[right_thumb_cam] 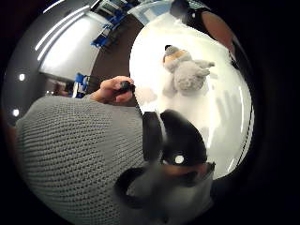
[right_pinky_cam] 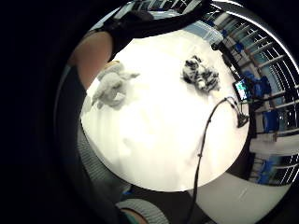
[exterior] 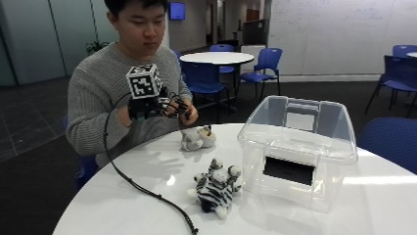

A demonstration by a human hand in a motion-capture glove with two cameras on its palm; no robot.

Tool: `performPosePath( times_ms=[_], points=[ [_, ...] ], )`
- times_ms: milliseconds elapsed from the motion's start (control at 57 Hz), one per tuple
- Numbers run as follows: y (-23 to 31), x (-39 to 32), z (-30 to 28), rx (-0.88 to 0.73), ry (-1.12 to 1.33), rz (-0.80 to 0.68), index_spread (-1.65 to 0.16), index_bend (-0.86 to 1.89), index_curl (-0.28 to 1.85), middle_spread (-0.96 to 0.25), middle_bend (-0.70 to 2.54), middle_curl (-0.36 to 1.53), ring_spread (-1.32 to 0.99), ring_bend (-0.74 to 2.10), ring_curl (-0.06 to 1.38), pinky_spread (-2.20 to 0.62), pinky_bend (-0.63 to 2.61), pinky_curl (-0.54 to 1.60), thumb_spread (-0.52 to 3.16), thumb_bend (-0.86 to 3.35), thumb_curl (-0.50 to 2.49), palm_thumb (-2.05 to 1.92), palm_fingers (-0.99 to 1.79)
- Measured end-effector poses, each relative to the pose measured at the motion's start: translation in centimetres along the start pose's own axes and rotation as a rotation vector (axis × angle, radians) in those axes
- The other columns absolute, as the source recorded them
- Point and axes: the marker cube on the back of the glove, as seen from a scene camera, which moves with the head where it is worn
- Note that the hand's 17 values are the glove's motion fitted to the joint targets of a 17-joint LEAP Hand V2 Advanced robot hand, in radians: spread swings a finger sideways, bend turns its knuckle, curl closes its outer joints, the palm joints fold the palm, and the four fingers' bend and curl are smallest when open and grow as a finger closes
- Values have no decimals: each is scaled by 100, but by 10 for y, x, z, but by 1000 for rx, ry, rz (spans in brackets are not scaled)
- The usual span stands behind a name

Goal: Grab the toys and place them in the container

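My gloved right hand (exterior: 155, 105) is raised in front of the person's chest, above the table's near edge, with its fingers (right_thumb_cam: 182, 139) loosely curled and nothing in them. The bare left hand (exterior: 190, 114) is right beside it, pinching something small and black (right_thumb_cam: 124, 86). A grey plush toy (exterior: 197, 138) lies on the round white table (exterior: 130, 196) just below both hands; it also shows in both palm views (right_pinky_cam: 112, 85) (right_thumb_cam: 187, 72). A zebra plush (exterior: 217, 189) (right_pinky_cam: 201, 73) lies nearer the table's middle. The clear plastic container (exterior: 300, 142) stands open beside the zebra.
A black cable (exterior: 140, 188) runs from the glove across the table and off its edge. The person's grey knitted sleeve (right_thumb_cam: 70, 154) is close under the palm. Blue chairs (exterior: 261, 63) and another round table (exterior: 218, 58) stand behind.
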Motion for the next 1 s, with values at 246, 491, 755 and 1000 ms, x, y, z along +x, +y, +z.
performPosePath(
  times_ms=[246, 491, 755, 1000],
  points=[
    [3, -2, -2, -15, -11, 16, -32, 20, 16, -19, 19, 12, -16, 26, 9, 0, 44, 18, 118, 5, 8, 4, 25],
    [-6, 0, -2, -14, 6, 25, -37, 19, 23, -21, 19, 19, -19, 29, 13, 1, 46, 23, 140, 3, 15, 1, 22],
    [-93, -4, 6, -45, -32, -17, -39, 16, 27, -22, 18, 23, -20, 34, 17, 1, 55, 29, 143, 0, 21, 1, 19],
    [-137, -2, 40, -134, 10, -41, -38, 14, 26, -20, 17, 25, -20, 45, 21, 2, 69, 34, 142, -1, 25, 2, 5]
  ],
)
